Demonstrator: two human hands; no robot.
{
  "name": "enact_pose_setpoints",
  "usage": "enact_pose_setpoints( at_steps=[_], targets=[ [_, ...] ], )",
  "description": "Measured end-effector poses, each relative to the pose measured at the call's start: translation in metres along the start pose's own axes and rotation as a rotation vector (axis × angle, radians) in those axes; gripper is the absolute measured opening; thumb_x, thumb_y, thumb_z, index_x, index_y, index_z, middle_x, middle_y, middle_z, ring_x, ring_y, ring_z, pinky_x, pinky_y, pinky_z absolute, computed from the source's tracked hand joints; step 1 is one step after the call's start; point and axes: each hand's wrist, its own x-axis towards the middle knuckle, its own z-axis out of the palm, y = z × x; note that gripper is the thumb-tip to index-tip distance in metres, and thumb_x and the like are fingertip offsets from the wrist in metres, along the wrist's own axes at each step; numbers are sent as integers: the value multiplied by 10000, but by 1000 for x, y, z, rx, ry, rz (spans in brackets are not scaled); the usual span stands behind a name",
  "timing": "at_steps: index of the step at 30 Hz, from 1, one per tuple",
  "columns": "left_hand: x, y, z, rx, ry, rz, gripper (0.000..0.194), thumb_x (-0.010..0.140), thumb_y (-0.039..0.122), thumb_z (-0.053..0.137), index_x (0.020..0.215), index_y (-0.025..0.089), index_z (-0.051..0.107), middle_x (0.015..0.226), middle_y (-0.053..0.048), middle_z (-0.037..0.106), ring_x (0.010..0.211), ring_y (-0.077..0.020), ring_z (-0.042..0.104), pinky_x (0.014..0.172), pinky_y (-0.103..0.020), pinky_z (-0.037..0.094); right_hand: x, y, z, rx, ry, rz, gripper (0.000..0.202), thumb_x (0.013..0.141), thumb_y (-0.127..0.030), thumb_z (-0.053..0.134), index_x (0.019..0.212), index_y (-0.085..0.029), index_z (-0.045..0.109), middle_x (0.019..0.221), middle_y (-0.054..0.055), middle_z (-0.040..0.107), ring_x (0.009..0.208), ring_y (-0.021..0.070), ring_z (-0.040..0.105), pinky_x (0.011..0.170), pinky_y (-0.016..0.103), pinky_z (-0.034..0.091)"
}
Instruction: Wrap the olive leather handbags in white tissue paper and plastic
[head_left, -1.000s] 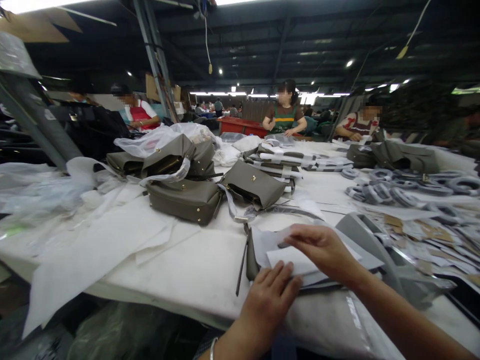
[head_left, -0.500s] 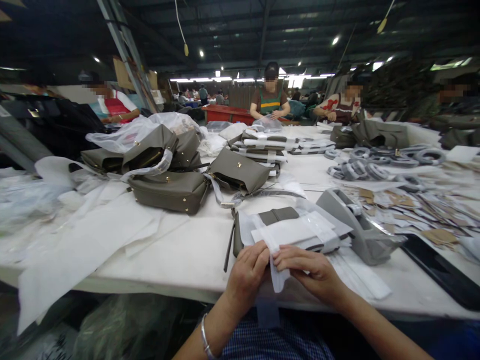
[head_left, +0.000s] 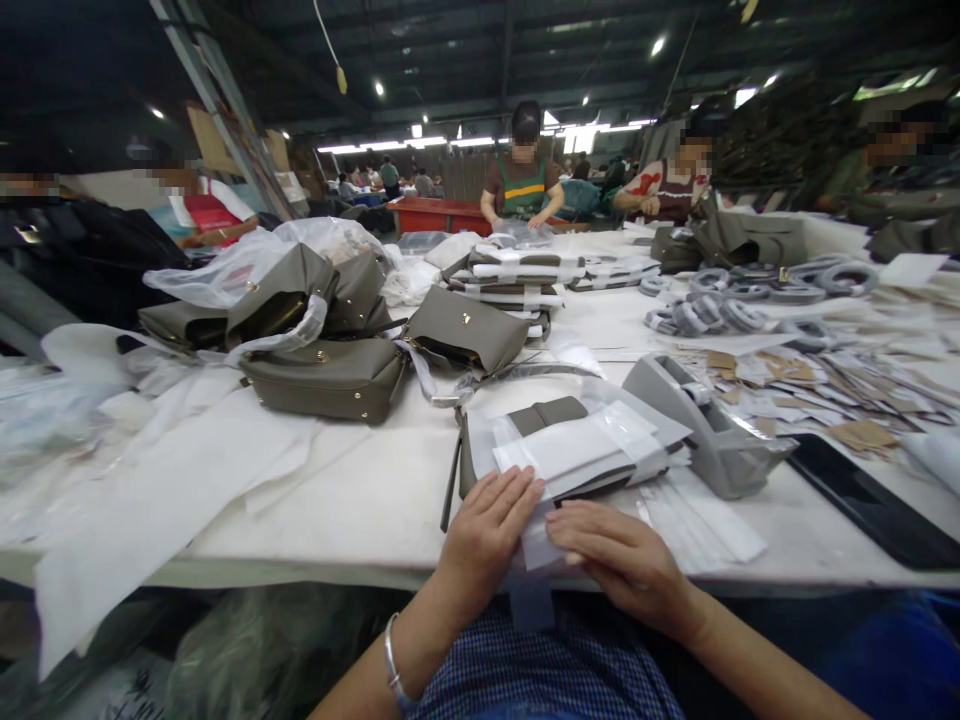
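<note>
A dark olive bag (head_left: 555,415) lies at the table's near edge, partly wrapped in white sheets (head_left: 577,452). My left hand (head_left: 491,520) rests on the near left part of the wrapping, its fingers stretched out flat. Close on its right, my right hand (head_left: 622,555) has its fingers bent together at a thin translucent strip (head_left: 538,545) hanging over the front of the bag. The fingertips are partly hidden against the strip. A grey tape dispenser (head_left: 686,425) stands right of the bag.
Several olive bags (head_left: 322,380) lie at the left and centre. White sheets (head_left: 187,480) hang over the left front edge. Wrapped grey rings (head_left: 712,315), cardboard scraps (head_left: 862,435) and a black tray-like object (head_left: 862,500) are at the right. People work across the table.
My left fingers have gone from gripping the wrapping's edge to lying flat on it. The strip's upright fold now lies lower. The whole view has shifted slightly.
</note>
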Motion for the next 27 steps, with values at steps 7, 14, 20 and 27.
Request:
enact_pose_setpoints(
  at_steps=[7,14,20,27],
  targets=[
    [3,3,-3,53,7,11,439,984,110,397,1411,153,494,1391,-62,601,1318,-181,516,1143,-402,409,79,43,-9,-359,-188,313,333,983,-262,496,1283,-204,627,1329,109,639,1319,268,513,1154,493,344],
    [1,1,0,91,23,23,449,973,88,377,1396,153,512,1409,-36,585,1319,-178,512,1123,-387,428,150,100,15,-391,-677,414,319,974,-324,493,882,-194,770,929,113,772,891,250,708,812,312,482],
    [0,0,3,61,31,-2,445,983,97,374,1399,175,511,1393,-12,599,1287,-162,541,1100,-365,458,153,88,40,-418,-748,411,292,959,-235,493,874,-163,763,972,148,767,983,288,700,1024,435,389],
    [0,1,3,71,70,5,436,988,92,364,1382,170,531,1372,-27,615,1261,-176,569,1061,-370,498,136,70,32,-395,-616,374,258,958,-197,503,948,-186,760,1277,112,675,1368,328,453,1132,581,287]
  ],
)
